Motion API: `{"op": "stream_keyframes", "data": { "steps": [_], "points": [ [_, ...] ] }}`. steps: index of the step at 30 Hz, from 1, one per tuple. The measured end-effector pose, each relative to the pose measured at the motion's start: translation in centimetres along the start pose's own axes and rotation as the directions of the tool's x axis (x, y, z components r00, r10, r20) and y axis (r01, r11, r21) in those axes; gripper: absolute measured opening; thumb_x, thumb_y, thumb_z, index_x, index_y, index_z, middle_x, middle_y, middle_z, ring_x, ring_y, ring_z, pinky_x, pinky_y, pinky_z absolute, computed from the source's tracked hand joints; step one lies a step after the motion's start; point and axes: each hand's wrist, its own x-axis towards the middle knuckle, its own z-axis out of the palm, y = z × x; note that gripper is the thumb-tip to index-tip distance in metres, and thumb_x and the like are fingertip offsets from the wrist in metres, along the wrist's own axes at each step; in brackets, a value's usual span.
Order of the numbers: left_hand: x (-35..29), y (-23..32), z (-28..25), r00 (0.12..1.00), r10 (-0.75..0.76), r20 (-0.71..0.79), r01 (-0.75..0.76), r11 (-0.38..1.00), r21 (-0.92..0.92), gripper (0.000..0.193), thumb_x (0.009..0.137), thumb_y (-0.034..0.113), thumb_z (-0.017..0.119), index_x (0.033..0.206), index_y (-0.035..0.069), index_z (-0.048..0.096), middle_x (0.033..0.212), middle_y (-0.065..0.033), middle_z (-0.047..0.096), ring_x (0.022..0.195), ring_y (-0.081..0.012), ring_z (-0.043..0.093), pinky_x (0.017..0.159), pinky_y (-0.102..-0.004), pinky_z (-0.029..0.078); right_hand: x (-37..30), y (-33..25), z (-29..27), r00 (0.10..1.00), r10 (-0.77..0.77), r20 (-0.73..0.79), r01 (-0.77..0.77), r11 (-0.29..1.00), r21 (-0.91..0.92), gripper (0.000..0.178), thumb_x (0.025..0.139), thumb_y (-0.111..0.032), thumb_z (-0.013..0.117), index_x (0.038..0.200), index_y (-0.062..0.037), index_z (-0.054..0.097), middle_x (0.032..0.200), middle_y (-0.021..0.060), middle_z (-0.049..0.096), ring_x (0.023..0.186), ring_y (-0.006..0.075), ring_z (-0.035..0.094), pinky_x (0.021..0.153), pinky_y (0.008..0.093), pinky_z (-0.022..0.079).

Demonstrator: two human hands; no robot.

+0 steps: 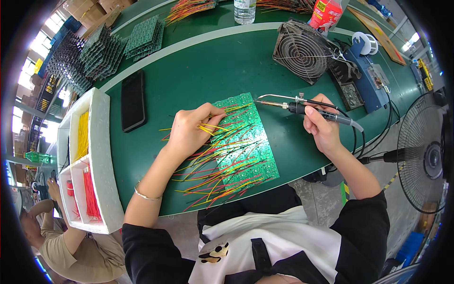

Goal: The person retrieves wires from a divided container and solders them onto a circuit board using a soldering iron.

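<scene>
A green circuit board panel (262,146) lies on the green work table, with many red, yellow and black wires (213,175) sticking out over its left side. My left hand (193,128) is closed over the panel's upper left, fingers pinched on yellow wires (208,129). In my right hand (322,125) is a soldering iron (298,108), held like a pen. A thin metal tube runs along the iron to its tip. That tip points left, close to the panel's upper right corner; whether it touches cannot be made out.
At left stands a white foam box (101,156) with yellow and red wires, beside a black phone (133,102). A square fan (302,51), a blue solder feeder (366,75) and a bottle (244,12) are farther back. Stacked boards (144,38) stand far left; another person (71,246) sits beyond the box.
</scene>
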Motion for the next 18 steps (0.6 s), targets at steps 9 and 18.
{"op": "stream_keyframes", "data": {
  "steps": [9, 18],
  "points": [
    [-0.09, -0.03, 0.06, 1.000, -0.016, -0.001, 0.016, 1.000, -0.018, 0.006, 0.077, -0.001, 0.065, 0.081, 0.000, 0.062, 0.051, -0.0041, 0.052, 0.040, -0.0051, 0.037, 0.041, -0.0205, 0.030, -0.08, -0.15, 0.09, 1.000, 0.000, 0.015, 0.000, 1.000, -0.010, 0.012, 0.083, -0.012, 0.060, 0.082, -0.0035, 0.051, 0.054, 0.0037, 0.050, 0.040, 0.0042, 0.038, 0.038, 0.0185, 0.031],
    [0.03, 0.16, 0.10, 1.000, -0.015, -0.007, 0.015, 1.000, -0.004, 0.005, 0.076, -0.001, 0.065, 0.079, 0.000, 0.061, 0.046, -0.0031, 0.044, 0.039, -0.0061, 0.031, 0.040, -0.0219, 0.028, -0.11, -0.23, 0.23, 1.000, -0.001, 0.024, 0.002, 0.998, -0.061, 0.011, 0.084, -0.011, 0.058, 0.082, -0.0034, 0.051, 0.054, 0.0039, 0.051, 0.041, 0.0042, 0.039, 0.038, 0.0187, 0.031]
  ]
}}
